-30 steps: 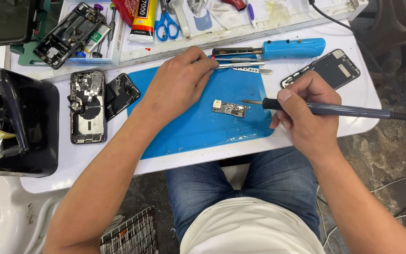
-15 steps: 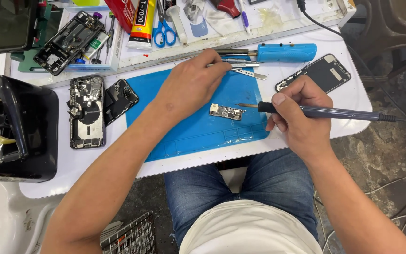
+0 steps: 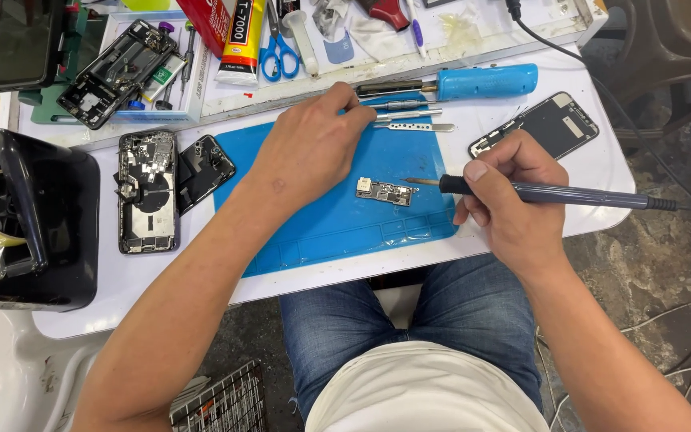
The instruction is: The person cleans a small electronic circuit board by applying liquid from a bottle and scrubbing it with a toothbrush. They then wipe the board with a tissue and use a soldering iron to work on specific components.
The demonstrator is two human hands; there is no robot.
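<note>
Both hands work over one blue silicone mat (image 3: 329, 216) on a white table (image 3: 161, 276). Gripped in the right hand (image 3: 505, 200), fingers clamped round the shaft like a pen, is one dark soldering iron (image 3: 569, 193); its metal tip points left and ends just beside one small circuit board (image 3: 383, 190), which lies flat near the middle of the mat, though contact between tip and board cannot be made out. Reaching to the mat's far edge, the left hand (image 3: 309, 148) has its fingertips closed on the near end of a slim metal tool (image 3: 401, 105). That tool is one of three thin metal tools lying side by side there; the other two (image 3: 413, 121) lie just below it, apart from the fingers. Beyond them lies one blue-handled tool (image 3: 473, 82). Right of the mat rests one phone screen (image 3: 539, 124), face down. Left of the mat sit two opened phone parts: one back housing (image 3: 147, 190) with its insides showing and one smaller dark piece (image 3: 204, 169) touching it. Farther back, a white tray (image 3: 193, 96) holds one more phone frame (image 3: 113, 72), and one pair of blue-handled scissors (image 3: 279, 48) lies beside one yellow glue tube (image 3: 243, 40). One black container (image 3: 33, 224) stands at the table's left end.
</note>
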